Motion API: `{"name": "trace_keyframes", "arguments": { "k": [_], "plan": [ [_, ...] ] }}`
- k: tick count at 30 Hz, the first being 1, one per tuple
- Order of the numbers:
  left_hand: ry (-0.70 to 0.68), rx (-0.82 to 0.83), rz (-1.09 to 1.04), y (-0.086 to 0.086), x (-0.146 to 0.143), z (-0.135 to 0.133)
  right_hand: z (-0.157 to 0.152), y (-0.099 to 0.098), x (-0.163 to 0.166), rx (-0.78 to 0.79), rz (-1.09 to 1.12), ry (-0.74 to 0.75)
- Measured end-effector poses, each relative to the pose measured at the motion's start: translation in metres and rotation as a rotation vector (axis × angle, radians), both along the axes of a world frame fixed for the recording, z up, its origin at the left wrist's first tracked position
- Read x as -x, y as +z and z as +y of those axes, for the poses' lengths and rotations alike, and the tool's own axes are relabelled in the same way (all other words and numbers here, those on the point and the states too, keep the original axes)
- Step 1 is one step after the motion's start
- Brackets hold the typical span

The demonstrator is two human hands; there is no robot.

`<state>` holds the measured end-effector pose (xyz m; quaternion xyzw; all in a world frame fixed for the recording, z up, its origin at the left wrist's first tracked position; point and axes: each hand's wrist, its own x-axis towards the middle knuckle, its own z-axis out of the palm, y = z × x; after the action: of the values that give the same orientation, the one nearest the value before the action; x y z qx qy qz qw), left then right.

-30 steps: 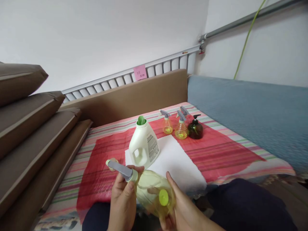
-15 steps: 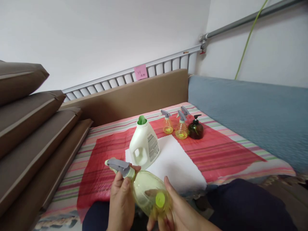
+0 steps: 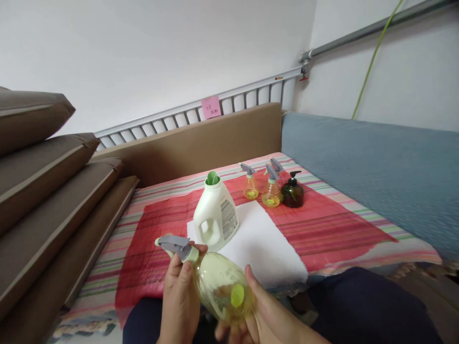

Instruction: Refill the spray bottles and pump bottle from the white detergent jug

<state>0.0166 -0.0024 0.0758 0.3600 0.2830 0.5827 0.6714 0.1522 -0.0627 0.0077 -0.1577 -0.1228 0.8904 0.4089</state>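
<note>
A large clear yellow-green spray bottle (image 3: pixel 218 286) lies tilted in both my hands above my lap. My left hand (image 3: pixel 179 296) is closed round its neck, just under the grey trigger head (image 3: pixel 174 244). My right hand (image 3: pixel 263 313) cups the bottle's round body from below and the right, fingers wrapped under it. Beyond the bottle a white detergent jug (image 3: pixel 214 217) with a green spout stands on a white cloth (image 3: pixel 263 241).
Two small yellow spray bottles (image 3: pixel 251 184) (image 3: pixel 270 190) and a dark green pump bottle (image 3: pixel 292 191) stand at the far side of the red mat (image 3: pixel 322 224). Brown cushions (image 3: pixel 53 191) are stacked on the left. A blue mattress (image 3: pixel 376 167) lies on the right.
The spray bottle has turned a little in my hands; its trigger head has swung up and left. Both hands keep their hold.
</note>
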Motion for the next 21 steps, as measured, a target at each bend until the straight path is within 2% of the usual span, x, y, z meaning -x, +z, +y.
{"name": "trace_keyframes", "arguments": {
  "k": [4, 6, 8, 12, 14, 16, 19, 21],
  "plan": [
    [0.049, 0.007, 0.028, -0.003, 0.001, -0.001, -0.002, 0.016, 0.002, -0.160, -0.047, -0.300],
    [0.060, 0.003, 0.024, -0.002, 0.001, -0.001, -0.004, 0.016, 0.002, -0.248, -0.086, -0.376],
    [0.052, -0.008, 0.008, 0.001, 0.000, -0.001, -0.006, 0.009, 0.002, -0.261, -0.104, -0.345],
    [0.046, 0.002, 0.000, 0.005, -0.001, 0.001, -0.005, -0.010, 0.003, -0.112, -0.060, -0.196],
    [0.051, 0.036, -0.008, 0.005, 0.000, 0.001, -0.004, -0.011, 0.005, -0.078, -0.054, -0.139],
    [0.059, 0.046, -0.017, 0.004, 0.001, 0.001, -0.004, -0.004, 0.007, -0.127, -0.058, -0.169],
    [0.056, 0.015, -0.024, 0.001, 0.001, 0.001, -0.003, 0.007, 0.008, -0.241, -0.068, -0.313],
    [0.045, 0.007, -0.020, 0.000, 0.001, 0.001, -0.002, 0.008, 0.009, -0.248, -0.061, -0.344]
  ]
}}
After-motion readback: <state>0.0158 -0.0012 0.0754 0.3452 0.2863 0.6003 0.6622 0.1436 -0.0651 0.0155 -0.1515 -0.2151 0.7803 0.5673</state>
